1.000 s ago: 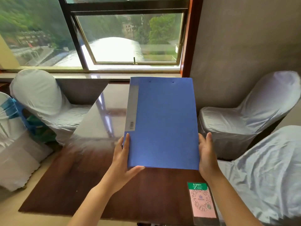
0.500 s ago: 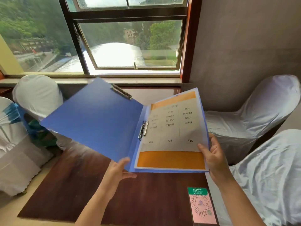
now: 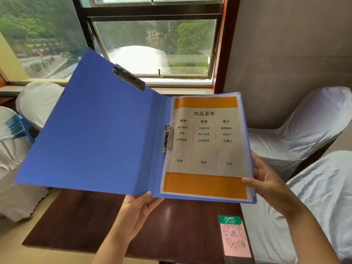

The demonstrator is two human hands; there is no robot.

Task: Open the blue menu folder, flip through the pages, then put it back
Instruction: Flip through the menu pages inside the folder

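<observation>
The blue menu folder (image 3: 99, 134) is held open in the air above the dark wooden table (image 3: 91, 221). Its front cover is spread out to the left, with a metal clip at its top edge. The right half carries a drinks menu page (image 3: 205, 149) in a clear sleeve, with orange bands at top and bottom. My left hand (image 3: 137, 212) grips the folder's bottom edge near the spine from below. My right hand (image 3: 266, 180) holds the lower right edge, thumb resting on the page corner.
A pink and green QR code card (image 3: 235, 237) lies at the table's near right corner. White-covered chairs stand at the right (image 3: 297, 134), near right (image 3: 323, 197) and left (image 3: 38, 103). A window (image 3: 152, 44) is behind the table.
The folder was closed a second ago and has been opened; the cover has swung further left and flatter. Both hands have lifted it nearer to the camera.
</observation>
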